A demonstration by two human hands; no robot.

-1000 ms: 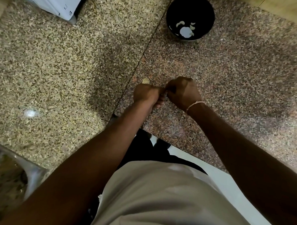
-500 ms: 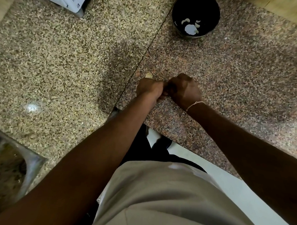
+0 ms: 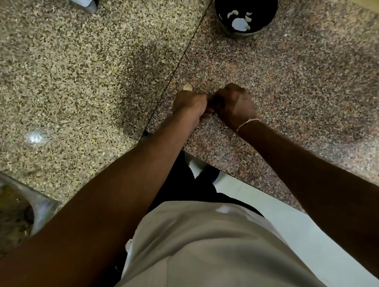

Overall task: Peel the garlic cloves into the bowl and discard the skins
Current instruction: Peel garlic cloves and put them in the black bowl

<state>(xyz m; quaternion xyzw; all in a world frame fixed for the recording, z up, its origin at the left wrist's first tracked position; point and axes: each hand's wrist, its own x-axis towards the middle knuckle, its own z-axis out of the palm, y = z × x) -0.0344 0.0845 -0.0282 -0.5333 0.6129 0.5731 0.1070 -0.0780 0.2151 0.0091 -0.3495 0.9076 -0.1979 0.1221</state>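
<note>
Where fists meet, garlic clove (image 3: 187, 87) just beyond left hand (image 3: 189, 104).

Kitchen: granite counter (image 3: 83, 78), steel sink (image 3: 9, 211)

Your two hands (image 3: 214, 105) meet over the surface (image 3: 295, 87) at centre. The bowl (image 3: 245, 13) stands at 12 o'clock, cloves (image 3: 239, 20) in it; a sink (image 3: 9, 213) lies at 8 o'clock.

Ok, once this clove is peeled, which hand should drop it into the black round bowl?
Probably the right hand: the black round bowl sits ahead of it with bare speckled stone counter between. The left hand would have to cross over. The clove itself is hidden.
</note>
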